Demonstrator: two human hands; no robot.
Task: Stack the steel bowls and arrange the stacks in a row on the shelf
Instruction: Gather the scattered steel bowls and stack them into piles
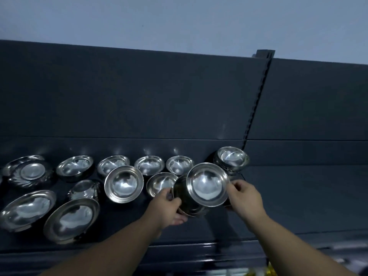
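Note:
Both my hands hold a stack of steel bowls [207, 185], tilted toward me just above the dark shelf [298, 196]. My left hand [166, 208] grips its left side and base. My right hand [244, 198] pinches the right rim. Behind it, against the back panel, another stack of bowls [232, 158] stands. Single steel bowls sit to the left: one at the front [123, 184], one partly hidden behind my left hand [160, 182], and several in a back row [149, 165].
Large fluted and oval steel dishes [70, 219] fill the shelf's left end. A slotted upright post [256, 96] divides the back panel. The shelf stretches bare to the right of the post. Something yellow [270, 270] shows below the front edge.

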